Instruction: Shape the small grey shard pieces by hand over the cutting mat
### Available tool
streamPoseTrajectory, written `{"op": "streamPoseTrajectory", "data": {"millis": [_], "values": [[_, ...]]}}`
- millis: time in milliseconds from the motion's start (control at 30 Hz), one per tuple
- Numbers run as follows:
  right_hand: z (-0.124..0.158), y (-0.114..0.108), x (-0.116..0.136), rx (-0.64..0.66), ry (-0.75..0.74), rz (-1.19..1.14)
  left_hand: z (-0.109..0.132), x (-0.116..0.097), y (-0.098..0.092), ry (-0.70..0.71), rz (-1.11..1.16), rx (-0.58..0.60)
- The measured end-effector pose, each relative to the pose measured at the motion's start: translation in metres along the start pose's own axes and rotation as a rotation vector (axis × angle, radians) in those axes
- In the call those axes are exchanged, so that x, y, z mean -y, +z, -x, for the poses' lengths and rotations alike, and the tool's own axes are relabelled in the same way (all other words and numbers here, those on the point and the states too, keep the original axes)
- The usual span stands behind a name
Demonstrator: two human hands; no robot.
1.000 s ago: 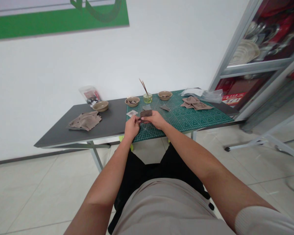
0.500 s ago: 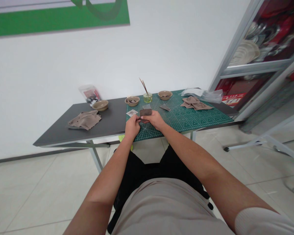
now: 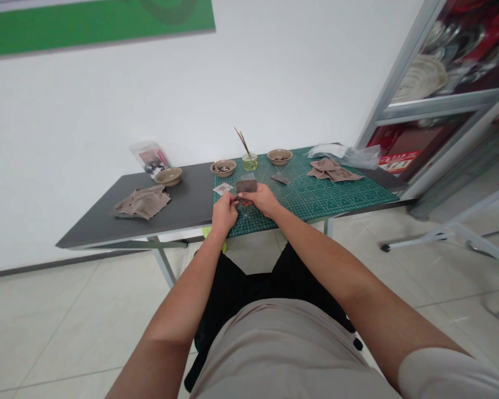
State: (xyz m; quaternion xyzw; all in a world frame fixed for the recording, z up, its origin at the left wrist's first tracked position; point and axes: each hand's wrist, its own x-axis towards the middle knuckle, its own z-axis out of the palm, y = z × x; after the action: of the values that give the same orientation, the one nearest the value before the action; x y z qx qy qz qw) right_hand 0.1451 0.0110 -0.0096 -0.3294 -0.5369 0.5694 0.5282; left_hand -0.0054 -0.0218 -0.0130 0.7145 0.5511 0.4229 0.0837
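Note:
A small dark brown rectangular piece, perhaps cloth or leather [image 3: 247, 187], is held up above the green cutting mat [image 3: 328, 191]. My right hand [image 3: 264, 200] grips it from the right, thumb across its lower edge. My left hand [image 3: 225, 211] is closed at its lower left corner, fingertips pinched; what lies between them is too small to make out. Just beyond my left fingers rests a small white packet [image 3: 222, 189]. Past the brown piece lies a clear packet [image 3: 248, 177], and to the right another with something dark inside [image 3: 280, 178].
Along the back stand a bowl of small dark pieces [image 3: 223, 168], a glass jar with thin sticks [image 3: 250, 161] and another bowl [image 3: 280, 157]. A brown cloth [image 3: 143, 203] and a bowl [image 3: 168, 176] are at left. At right lie another cloth [image 3: 332, 169] and plastic bags [image 3: 360, 156].
The camera view has shifted slightly. Both hands stay together at the brown piece, with hardly any visible movement.

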Motion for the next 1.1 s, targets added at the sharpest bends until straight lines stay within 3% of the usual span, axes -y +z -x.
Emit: {"op": "streamPoseTrajectory", "data": {"millis": [100,267,467,700,933,1100], "values": [[0.0002,0.0000,0.0002,-0.007,-0.022,0.022,0.0012,-0.0015,-0.0001,0.019,-0.010,-0.011],[0.0015,-0.0022,0.0016,0.059,-0.015,-0.004,-0.0020,-0.0013,-0.0007,-0.064,0.076,-0.024],[0.0031,-0.0013,0.0038,-0.013,-0.051,0.088,-0.0022,-0.0014,-0.0009,-0.006,0.046,0.032],[0.0030,-0.0036,0.0045,0.061,-0.040,0.035,-0.0040,-0.0010,-0.0016,-0.025,0.066,-0.019],[0.0008,0.0002,-0.0015,-0.113,-0.099,0.097,-0.0019,-0.0008,0.0021,0.090,0.059,0.075],[0.0006,-0.0014,0.0001,-0.141,-0.041,-0.030,0.0017,-0.0049,0.0000,0.046,0.114,-0.005]]}}
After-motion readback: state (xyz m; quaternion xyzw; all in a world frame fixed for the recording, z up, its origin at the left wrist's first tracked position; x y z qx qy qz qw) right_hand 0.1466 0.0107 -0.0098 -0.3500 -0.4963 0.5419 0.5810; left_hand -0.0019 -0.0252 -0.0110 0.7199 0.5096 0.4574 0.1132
